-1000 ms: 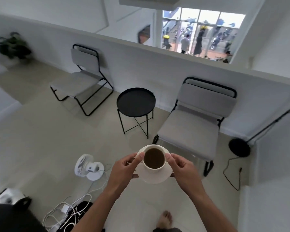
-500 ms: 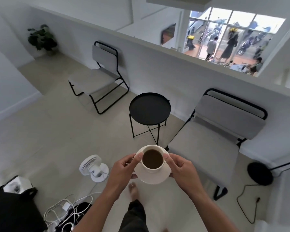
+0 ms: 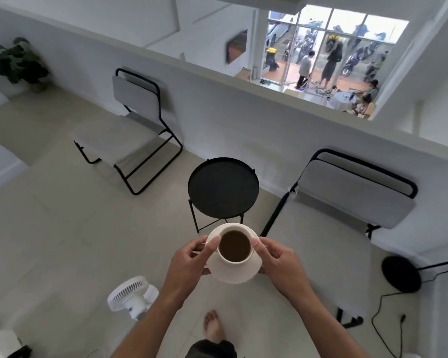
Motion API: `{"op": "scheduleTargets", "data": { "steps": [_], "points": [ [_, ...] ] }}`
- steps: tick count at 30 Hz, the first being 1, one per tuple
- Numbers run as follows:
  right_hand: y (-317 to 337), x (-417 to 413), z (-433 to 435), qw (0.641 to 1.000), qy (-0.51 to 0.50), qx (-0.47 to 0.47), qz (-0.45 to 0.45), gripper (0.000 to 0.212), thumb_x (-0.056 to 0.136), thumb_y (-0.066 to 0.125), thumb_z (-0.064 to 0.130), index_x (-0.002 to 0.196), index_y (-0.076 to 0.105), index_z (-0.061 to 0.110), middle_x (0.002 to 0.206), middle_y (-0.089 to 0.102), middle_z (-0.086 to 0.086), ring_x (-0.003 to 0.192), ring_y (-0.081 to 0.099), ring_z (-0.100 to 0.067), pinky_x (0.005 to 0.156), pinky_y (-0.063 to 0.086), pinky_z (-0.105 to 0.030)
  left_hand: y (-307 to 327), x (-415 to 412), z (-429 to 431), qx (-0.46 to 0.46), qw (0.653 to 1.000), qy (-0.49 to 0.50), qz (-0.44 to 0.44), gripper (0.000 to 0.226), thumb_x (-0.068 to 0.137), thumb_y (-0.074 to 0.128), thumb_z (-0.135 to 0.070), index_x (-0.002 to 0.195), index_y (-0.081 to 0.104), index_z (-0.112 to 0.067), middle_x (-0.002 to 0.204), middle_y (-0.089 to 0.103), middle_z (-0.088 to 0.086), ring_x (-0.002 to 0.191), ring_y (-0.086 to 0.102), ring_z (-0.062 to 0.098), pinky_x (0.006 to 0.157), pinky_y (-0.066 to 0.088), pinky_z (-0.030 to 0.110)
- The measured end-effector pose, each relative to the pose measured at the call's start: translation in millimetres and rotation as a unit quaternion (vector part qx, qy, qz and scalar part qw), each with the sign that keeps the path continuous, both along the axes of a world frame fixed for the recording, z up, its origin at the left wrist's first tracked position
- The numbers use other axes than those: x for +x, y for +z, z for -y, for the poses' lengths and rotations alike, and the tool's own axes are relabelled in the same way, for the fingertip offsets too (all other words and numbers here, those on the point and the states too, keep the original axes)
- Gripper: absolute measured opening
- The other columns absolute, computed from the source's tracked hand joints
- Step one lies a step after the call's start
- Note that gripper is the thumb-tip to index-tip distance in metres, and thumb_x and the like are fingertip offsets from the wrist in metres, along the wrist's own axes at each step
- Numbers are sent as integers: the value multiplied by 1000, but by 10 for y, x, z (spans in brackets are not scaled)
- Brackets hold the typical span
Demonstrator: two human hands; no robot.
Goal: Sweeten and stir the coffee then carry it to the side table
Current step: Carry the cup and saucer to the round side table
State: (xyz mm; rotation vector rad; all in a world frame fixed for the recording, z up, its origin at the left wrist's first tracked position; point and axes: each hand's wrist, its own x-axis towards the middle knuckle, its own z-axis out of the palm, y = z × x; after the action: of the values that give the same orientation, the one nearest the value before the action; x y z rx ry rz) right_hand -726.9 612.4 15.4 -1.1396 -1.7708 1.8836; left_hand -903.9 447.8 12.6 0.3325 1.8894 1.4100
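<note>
From the head camera, the left hand (image 3: 192, 257) and right hand (image 3: 277, 259) each pinch the saucer (image 3: 233, 273) from opposite sides, thumbs on top by the cup (image 3: 234, 248), which is nearly full of coffee. The cup hangs just short of the black side table (image 3: 223, 187). Keeping the saucer level, stepping slowly and lowering both hands together should avoid spills.

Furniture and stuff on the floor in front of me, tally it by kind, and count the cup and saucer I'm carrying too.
Chairs: 2, left chair and right chair
Side table: 1
Fan: 1
Potted plant: 1
Lamp base: 1
Cup of coffee: 1
Saucer: 1, held by left hand and right hand
Total: 8
</note>
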Motion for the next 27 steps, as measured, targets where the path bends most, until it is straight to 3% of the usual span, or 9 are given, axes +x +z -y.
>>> {"op": "scheduleTargets", "data": {
  "steps": [5,10,16,19,27],
  "points": [
    [-11,-501,-250,1000,-14,-3,5,46,99,68,72,122,88,38,106,89,-4,101,85,-33,95,68,-62,-3,-593,-329,-5,1000,-17,6,60,85,78,-81,126,85,-38,107,86,-5,99,83,15,85,75,40],
    [-24,-896,-512,1000,-18,-10,14,32,109,68,57,123,88,36,107,89,-2,101,86,-27,96,69,-60,-41,-1035,-619,-7,1000,-24,9,63,81,78,-83,125,85,-37,107,87,-6,98,84,12,83,75,39],
    [-117,-1358,-961,1000,5,-3,18,35,105,67,68,123,85,43,109,89,5,102,85,-17,97,69,-53,-173,-1494,-1050,-22,999,-20,19,53,95,80,-69,132,83,-31,111,87,-3,106,84,20,87,75,41],
    [-215,-1596,-1242,1000,10,-3,10,39,103,67,70,123,85,41,110,88,0,105,84,-27,100,66,-61,-214,-1706,-1309,-27,999,-12,24,60,88,81,-70,130,83,-27,109,88,-1,104,85,20,88,75,42],
    [-456,-2187,-1990,999,14,-28,25,44,98,71,75,119,86,38,112,89,4,108,85,-23,103,64,-63,-292,-2231,-1953,-33,999,-2,40,78,75,85,-85,126,83,-26,108,88,-2,102,86,18,89,74,42]
  ]
}}
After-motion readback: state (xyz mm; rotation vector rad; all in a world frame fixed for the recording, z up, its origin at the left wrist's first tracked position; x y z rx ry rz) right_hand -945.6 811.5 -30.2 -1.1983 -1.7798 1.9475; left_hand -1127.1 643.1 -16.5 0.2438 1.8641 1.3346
